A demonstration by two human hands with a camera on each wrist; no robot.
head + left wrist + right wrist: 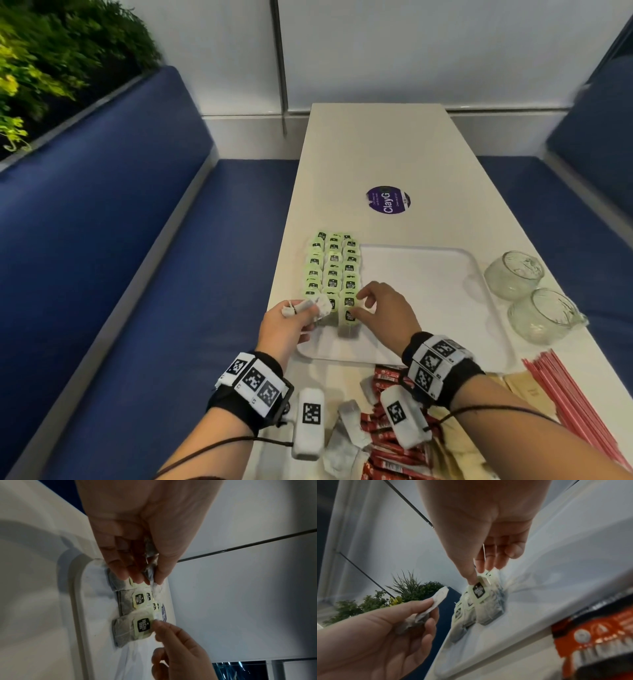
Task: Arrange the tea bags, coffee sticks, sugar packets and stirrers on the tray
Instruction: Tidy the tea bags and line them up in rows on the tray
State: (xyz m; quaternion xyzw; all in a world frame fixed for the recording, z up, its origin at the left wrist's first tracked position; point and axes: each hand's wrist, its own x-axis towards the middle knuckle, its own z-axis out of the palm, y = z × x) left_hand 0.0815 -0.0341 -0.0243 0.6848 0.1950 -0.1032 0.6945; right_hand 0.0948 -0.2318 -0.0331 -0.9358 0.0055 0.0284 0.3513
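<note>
Nearest, loose tea bags (346,435) and coffee sticks (387,455) lie before the tray (445,308). The left hand (286,327) grips spare bags just left of the rows. The right hand (383,308), nearer to them, pinches the front bag's tag (479,590), whose row runs away from the person.

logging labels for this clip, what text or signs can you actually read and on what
"ClayG": white letters on the round purple sticker on the table; its small print is too small to read.
Tea bag tags: black label, blurred, unreadable.
Red coffee sticks: print too blurred.
Wristband markers: black-and-white codes, no words.
</note>
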